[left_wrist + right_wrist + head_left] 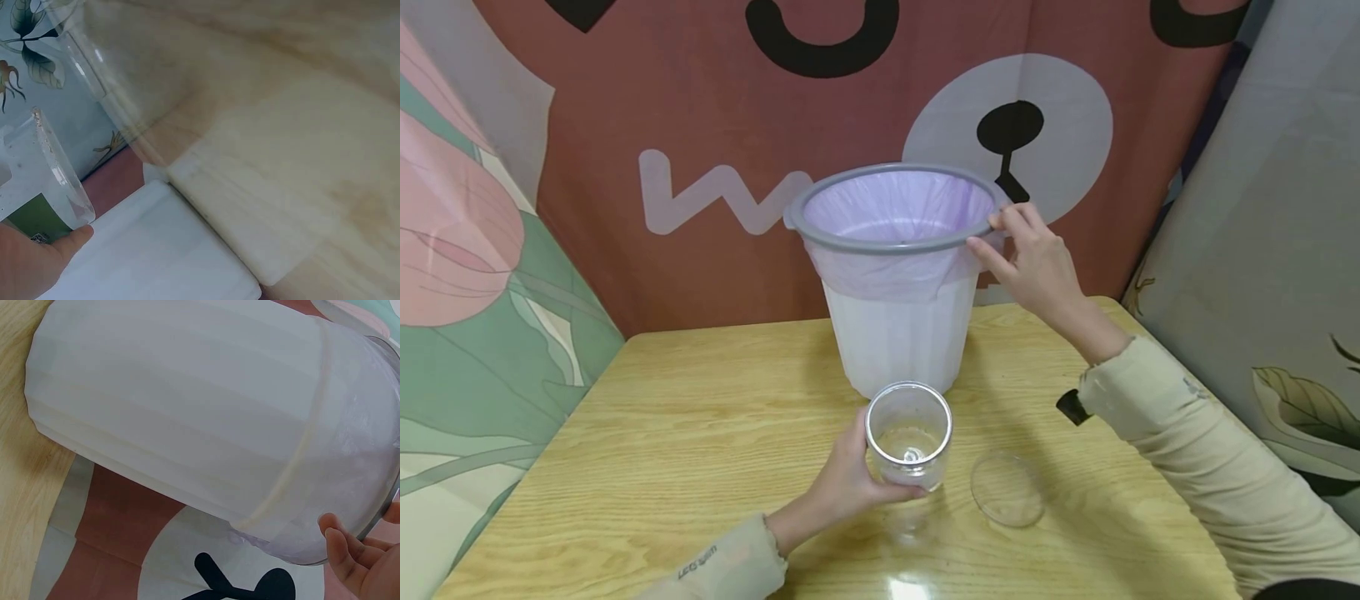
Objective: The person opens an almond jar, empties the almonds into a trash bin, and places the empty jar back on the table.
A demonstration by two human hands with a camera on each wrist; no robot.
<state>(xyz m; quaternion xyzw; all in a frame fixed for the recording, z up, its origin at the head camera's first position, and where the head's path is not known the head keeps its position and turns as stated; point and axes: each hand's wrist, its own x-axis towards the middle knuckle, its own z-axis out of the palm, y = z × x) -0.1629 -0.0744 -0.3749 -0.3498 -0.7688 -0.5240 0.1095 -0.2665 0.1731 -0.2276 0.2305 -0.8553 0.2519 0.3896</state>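
Note:
My left hand point(842, 482) holds a clear jar point(912, 446) above the table, its round mouth facing up toward the head camera. The thumb lies along the jar's near side. A green label point(39, 219) shows on the jar in the left wrist view. Behind the jar stands a white trash bin point(901, 333) with a purple bag point(880, 271) lining it and folded over its outside. At the bin's right side my right hand point(1041, 262) pinches the grey rim point(895, 247). A clear round lid point(1007, 492) lies flat on the table, right of the jar.
The wood-grain table point(700, 417) has its back edge close behind the bin. A printed red-brown cloth point(700, 108) hangs at the back. Patterned cloths hang on the left point(467, 250) and right point(1247, 250).

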